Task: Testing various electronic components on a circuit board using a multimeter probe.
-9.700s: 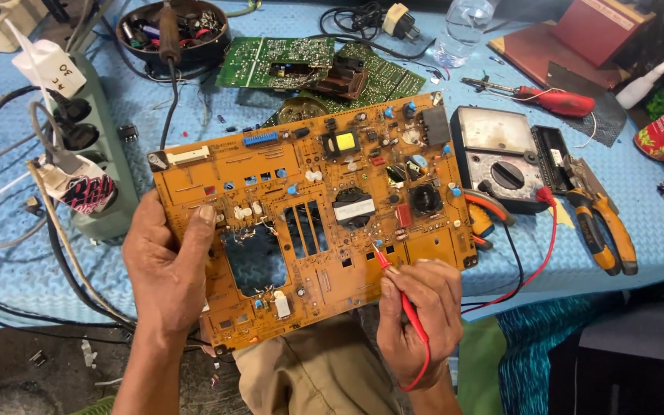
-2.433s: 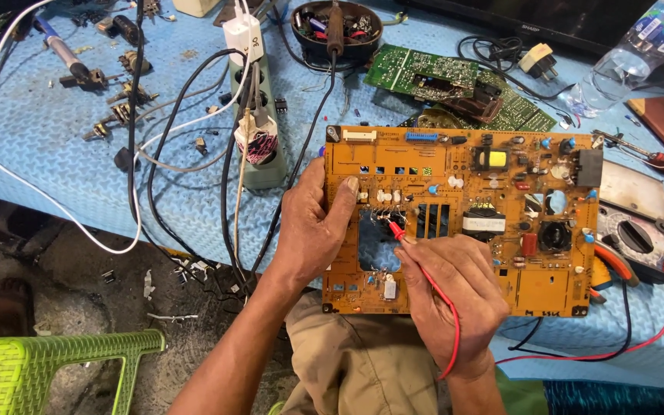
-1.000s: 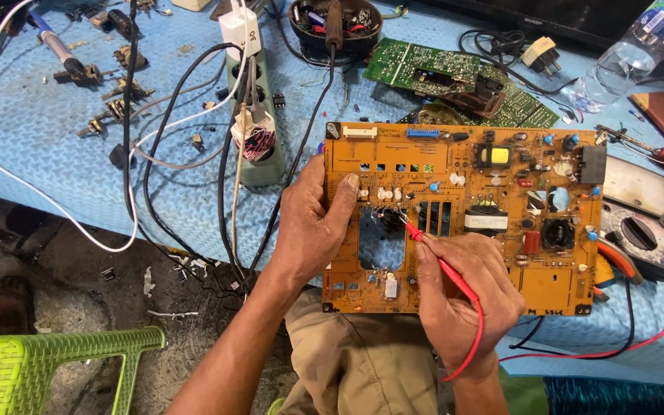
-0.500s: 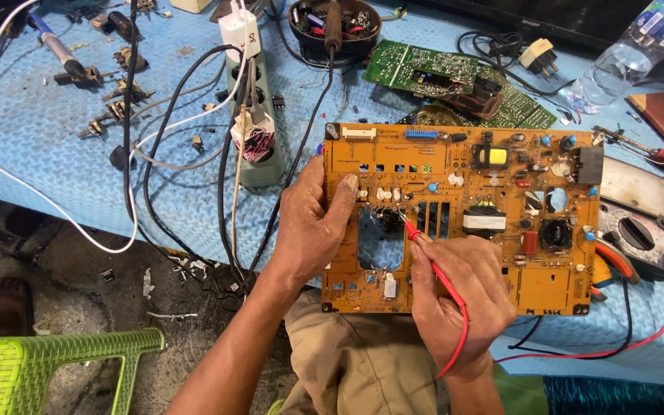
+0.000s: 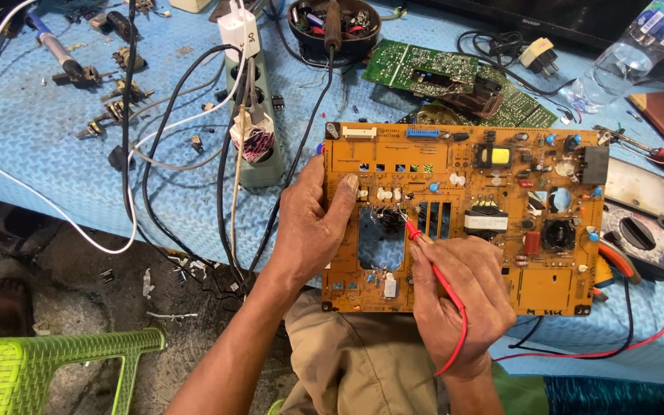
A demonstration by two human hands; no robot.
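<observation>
Fingers of the left hand clamp the orange circuit board's left edge at the worktop's near rim; right hand pinches a red probe, tip beside the board's square cutout; best kept steady, touching one joint only.

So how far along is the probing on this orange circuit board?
Done: the orange circuit board is propped on the table edge, steadied by the left hand. In hand: the right hand touches the red probe beside the rectangular cutout. Left: can't tell which other points remain.
</observation>
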